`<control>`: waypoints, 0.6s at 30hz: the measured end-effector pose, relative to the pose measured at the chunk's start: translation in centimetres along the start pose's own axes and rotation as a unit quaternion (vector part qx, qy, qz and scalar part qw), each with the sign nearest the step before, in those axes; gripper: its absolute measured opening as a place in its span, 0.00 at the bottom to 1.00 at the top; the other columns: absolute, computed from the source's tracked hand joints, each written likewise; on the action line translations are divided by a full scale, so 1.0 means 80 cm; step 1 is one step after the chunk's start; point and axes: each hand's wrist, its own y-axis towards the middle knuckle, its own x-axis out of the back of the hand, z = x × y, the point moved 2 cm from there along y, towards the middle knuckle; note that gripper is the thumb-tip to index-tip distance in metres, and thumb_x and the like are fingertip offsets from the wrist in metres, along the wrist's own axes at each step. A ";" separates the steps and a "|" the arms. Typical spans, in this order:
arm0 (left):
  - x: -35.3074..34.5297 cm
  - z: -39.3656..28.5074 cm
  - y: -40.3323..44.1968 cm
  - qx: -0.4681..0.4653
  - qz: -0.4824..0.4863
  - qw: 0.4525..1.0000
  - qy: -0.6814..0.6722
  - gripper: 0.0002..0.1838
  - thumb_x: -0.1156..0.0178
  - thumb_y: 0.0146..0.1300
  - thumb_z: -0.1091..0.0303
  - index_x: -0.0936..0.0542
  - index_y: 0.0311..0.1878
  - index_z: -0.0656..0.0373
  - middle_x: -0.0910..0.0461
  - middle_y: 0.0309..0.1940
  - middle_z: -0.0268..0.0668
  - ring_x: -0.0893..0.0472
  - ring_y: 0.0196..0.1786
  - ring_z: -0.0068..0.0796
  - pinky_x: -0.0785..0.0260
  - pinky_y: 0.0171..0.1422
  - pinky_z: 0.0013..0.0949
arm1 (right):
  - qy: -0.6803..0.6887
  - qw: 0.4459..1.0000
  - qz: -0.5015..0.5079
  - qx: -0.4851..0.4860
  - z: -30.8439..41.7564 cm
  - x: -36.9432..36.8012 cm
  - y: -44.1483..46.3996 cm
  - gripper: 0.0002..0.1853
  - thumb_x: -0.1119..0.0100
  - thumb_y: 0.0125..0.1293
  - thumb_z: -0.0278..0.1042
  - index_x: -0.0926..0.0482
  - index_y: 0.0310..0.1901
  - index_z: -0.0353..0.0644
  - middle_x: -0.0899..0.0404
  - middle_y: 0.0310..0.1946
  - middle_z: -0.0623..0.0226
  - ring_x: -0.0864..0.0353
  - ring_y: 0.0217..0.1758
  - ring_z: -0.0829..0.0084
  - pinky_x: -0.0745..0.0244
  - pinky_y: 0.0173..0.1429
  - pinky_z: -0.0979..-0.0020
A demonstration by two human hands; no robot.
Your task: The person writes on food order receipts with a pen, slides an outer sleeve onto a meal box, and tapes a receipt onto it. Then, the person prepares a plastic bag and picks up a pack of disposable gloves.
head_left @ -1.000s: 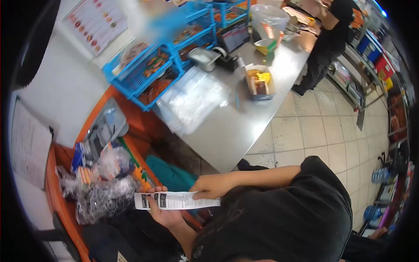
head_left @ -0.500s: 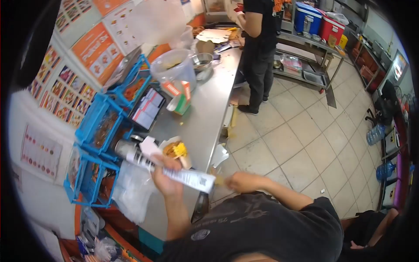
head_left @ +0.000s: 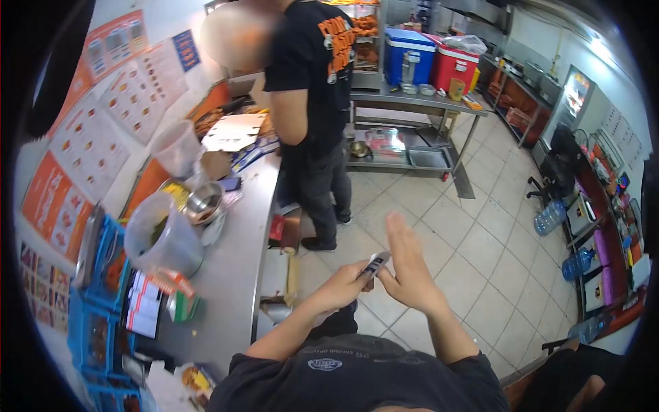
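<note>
A printed paper slip (head_left: 374, 264), seen nearly edge-on, is held in my left hand (head_left: 344, 284) in front of my chest. Just to the right is my right hand (head_left: 410, 271), its fingers stretched out and pointing away from me, its thumb beside the slip. Whether that thumb touches the paper, I cannot tell. Below and to the left, a food box (head_left: 195, 381) with yellow topping sits on the steel counter (head_left: 237, 288), near a tablet (head_left: 143, 302) and a green carton (head_left: 182, 307).
A co-worker (head_left: 312, 103) in black stands at the counter's far end. Clear plastic tubs (head_left: 163, 237) and metal bowls (head_left: 204, 201) line the counter. Blue (head_left: 409, 58) and red (head_left: 454, 69) coolers stand on a steel table behind. Another person (head_left: 570, 378) is at the lower right.
The view has swung right, from the counter toward the floor and coolers. The slip, earlier stretched out flat, is now narrow and nearly edge-on. My right hand has come beside my left with fingers extended.
</note>
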 end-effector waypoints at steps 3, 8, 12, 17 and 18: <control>0.026 0.008 0.107 -0.026 0.067 0.997 -0.022 0.08 0.55 0.70 0.72 0.30 0.47 0.64 0.26 0.29 0.33 0.28 0.30 0.22 0.32 0.37 0.28 | 0.119 0.971 0.207 0.012 -0.081 -0.009 0.047 0.42 0.43 0.56 0.28 0.54 0.70 0.32 0.48 0.68 0.43 0.52 0.74 0.48 0.55 0.74 0.56; 0.031 -0.028 0.279 -0.012 0.127 0.989 -0.069 0.22 0.54 0.68 0.73 0.47 0.63 0.59 0.28 0.31 0.38 0.27 0.30 0.24 0.30 0.36 0.28 | 0.091 0.987 0.000 -0.132 -0.203 0.044 0.138 0.19 0.41 0.57 0.26 0.28 0.51 0.35 0.24 0.42 0.53 0.25 0.45 0.58 0.31 0.50 0.65; 0.009 -0.031 0.414 -0.006 0.291 0.949 -0.123 0.26 0.55 0.68 0.74 0.50 0.66 0.58 0.27 0.33 0.39 0.25 0.33 0.25 0.28 0.41 0.30 | 0.167 0.959 -0.080 -0.214 -0.309 0.079 0.180 0.03 0.42 0.56 0.23 0.23 0.33 0.35 0.23 0.22 0.66 0.27 0.25 0.73 0.34 0.32 0.72; 0.003 0.000 0.589 0.097 0.378 0.917 -0.081 0.16 0.56 0.72 0.64 0.32 0.57 0.62 0.26 0.33 0.33 0.24 0.36 0.24 0.27 0.42 0.29 | 0.219 0.929 -0.193 -0.228 -0.497 0.135 0.223 0.05 0.44 0.60 0.23 0.24 0.38 0.36 0.23 0.24 0.67 0.25 0.28 0.77 0.30 0.36 0.76; 0.006 -0.013 0.618 0.096 0.329 0.938 -0.050 0.16 0.58 0.73 0.62 0.28 0.51 0.65 0.26 0.32 0.34 0.24 0.34 0.23 0.27 0.41 0.29 | 0.275 0.903 -0.228 -0.238 -0.527 0.154 0.253 0.04 0.44 0.61 0.23 0.24 0.38 0.36 0.23 0.24 0.69 0.25 0.29 0.79 0.30 0.37 0.77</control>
